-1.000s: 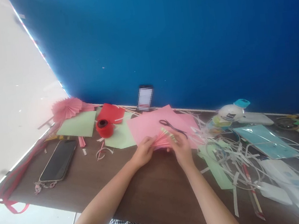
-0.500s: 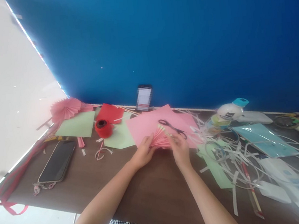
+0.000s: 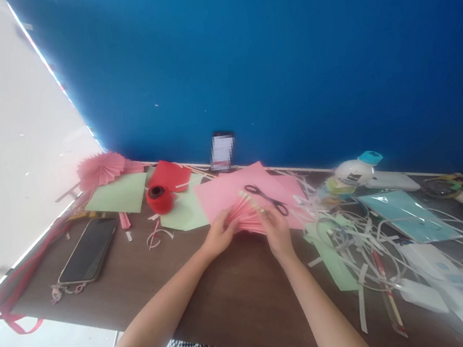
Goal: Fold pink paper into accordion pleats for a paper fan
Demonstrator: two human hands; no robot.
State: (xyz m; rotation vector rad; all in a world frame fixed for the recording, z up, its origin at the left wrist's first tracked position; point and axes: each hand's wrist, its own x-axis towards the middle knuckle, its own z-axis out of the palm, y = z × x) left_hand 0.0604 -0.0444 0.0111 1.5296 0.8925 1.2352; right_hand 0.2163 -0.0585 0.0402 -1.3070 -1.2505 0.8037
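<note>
A pink pleated paper fan (image 3: 245, 214) is held between both my hands over the brown table (image 3: 238, 296). My left hand (image 3: 218, 237) pinches its near left end, fingers closed on the folds. My right hand (image 3: 275, 230) grips the right side, fingers closed on the pleats. The fan's pale tips splay up and away from me. Just behind it lie flat pink sheets (image 3: 233, 190) with black scissors (image 3: 266, 198) on top.
A black phone (image 3: 89, 250) lies at the left, near a red tape roll (image 3: 160, 198), green sheets (image 3: 120, 194) and a finished pink fan (image 3: 100, 168). White paper strips (image 3: 362, 242), a glue bottle (image 3: 355, 170) and plastic sleeves (image 3: 408, 216) crowd the right. A blue wall (image 3: 268, 62) backs the table.
The fan has spread wider and its tips have swung left and up. Both hands have stayed on it, shifting slightly.
</note>
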